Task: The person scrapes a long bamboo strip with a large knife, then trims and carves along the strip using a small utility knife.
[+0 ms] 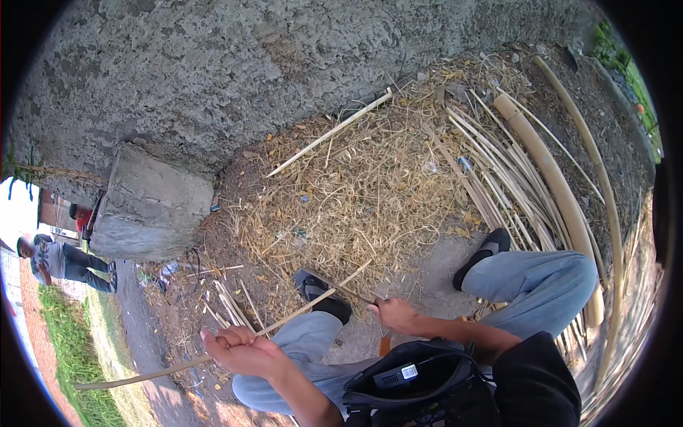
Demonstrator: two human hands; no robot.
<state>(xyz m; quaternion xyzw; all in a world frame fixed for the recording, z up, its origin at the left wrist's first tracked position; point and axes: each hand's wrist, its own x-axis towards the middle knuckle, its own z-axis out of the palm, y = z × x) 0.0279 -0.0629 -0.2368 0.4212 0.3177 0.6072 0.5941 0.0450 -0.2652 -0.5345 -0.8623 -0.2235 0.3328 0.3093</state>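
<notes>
A long, thin bamboo strip (313, 302) slants across my lap, its far end above the ground by my left shoe. My left hand (243, 349) is closed round it, palm side up, and the tail of the strip runs on past the hand to the lower left. In my right hand (395, 315) is a knife (353, 293), with its dark, narrow blade pointing to the upper left, close to the strip. Whether blade and strip touch, I cannot tell. Most of the knife's handle is hidden by the fingers.
Curly bamboo shavings (334, 192) cover the ground before my feet. Split strips (505, 171) and a thick bamboo pole (548, 167) lie at the right. Shorter strips (231, 306) lie left of me. A rough wall (235, 64) and concrete block (149, 203) stand ahead; people (67, 262) are far left.
</notes>
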